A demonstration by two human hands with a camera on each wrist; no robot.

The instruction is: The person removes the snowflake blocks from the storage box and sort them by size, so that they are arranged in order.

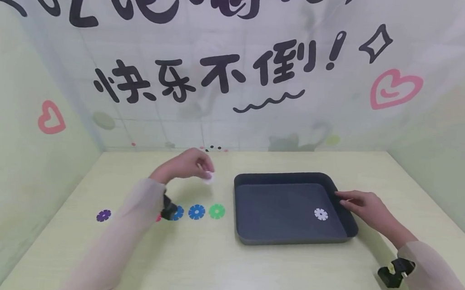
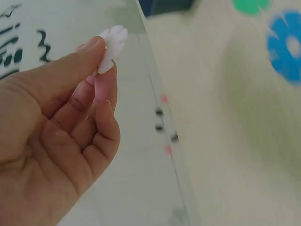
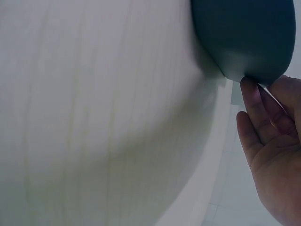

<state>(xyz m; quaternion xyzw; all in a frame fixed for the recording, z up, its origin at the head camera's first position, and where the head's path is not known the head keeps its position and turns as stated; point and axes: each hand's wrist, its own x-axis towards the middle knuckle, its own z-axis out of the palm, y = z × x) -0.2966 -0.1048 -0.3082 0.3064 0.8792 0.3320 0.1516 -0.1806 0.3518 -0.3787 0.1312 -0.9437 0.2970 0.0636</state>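
Note:
My left hand (image 1: 190, 163) is raised over the back of the table, left of the dark grey tray (image 1: 290, 241). Between thumb and forefinger it pinches a white snowflake disc (image 2: 114, 44), notched round its edge; the other fingers curl loosely below. At the tray's right side my right hand (image 1: 368, 209) grips the rim, thumb over the top and fingertips (image 3: 250, 89) against the outer wall. Inside the tray, toward the right, lies another white snowflake disc (image 1: 321, 214).
Left of the tray lie a green disc (image 1: 217, 211), a blue disc (image 1: 196, 212) and a second blue one (image 1: 179, 212), partly hidden by the left wrist camera. A pink disc (image 1: 159, 219) is mostly covered. A purple disc (image 1: 103, 215) lies farther left. Printed walls (image 1: 201, 129) enclose the table.

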